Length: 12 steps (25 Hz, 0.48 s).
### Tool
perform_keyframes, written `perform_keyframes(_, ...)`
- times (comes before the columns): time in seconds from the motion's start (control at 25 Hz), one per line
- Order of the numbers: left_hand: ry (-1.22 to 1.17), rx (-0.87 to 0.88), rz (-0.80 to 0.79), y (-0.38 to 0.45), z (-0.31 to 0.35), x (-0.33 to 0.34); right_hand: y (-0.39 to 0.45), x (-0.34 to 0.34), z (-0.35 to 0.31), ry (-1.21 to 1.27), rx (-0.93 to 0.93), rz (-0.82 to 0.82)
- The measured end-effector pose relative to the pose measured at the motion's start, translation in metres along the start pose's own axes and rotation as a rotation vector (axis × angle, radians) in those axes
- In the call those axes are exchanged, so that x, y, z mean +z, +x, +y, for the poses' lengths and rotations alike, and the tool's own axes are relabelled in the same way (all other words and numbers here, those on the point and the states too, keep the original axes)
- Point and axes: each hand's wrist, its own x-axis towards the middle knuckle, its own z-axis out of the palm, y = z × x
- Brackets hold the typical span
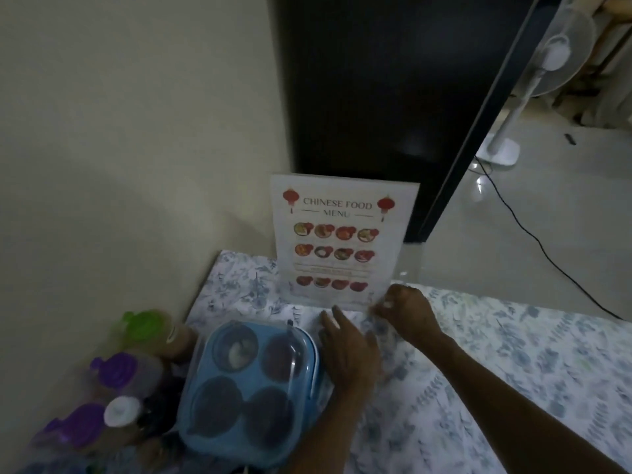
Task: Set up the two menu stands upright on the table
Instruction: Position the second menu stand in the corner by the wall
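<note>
One menu stand [342, 234], a clear holder with a "Chinese Food Menu" sheet, stands upright at the far corner of the table [513, 371], near the wall. My right hand [405, 311] is curled at the stand's lower right corner, fingers pinched on its edge. My left hand [349, 350] lies flat with fingers spread on the table just in front of the stand's base. Only this one menu stand is visible.
A blue four-compartment lunch box [246, 391] sits left of my left hand. Several bottles with purple, green and white caps [116, 371] crowd the left edge. A dark panel [376, 97] rises behind the stand. A white floor fan [533, 80] and black cable [547, 254] are on the floor.
</note>
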Motion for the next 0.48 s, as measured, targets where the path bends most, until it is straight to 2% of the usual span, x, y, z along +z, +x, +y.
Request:
perform_keyframes(0.08,0.071,-0.044,-0.078,0.027,0.013,-0.025,0.014,0.004,-0.015,0.029,-0.019,-0.030)
perform_keyframes(0.2,0.053,-0.061,-0.163,0.063,0.022,-0.068,0.027,0.014,-0.032,0.036,-0.079,-0.017)
perform_keyframes(0.48,0.278,0.219,-0.246,0.108,-0.003,-0.174,0.034,0.036,-0.062,0.138,-0.070,-0.045)
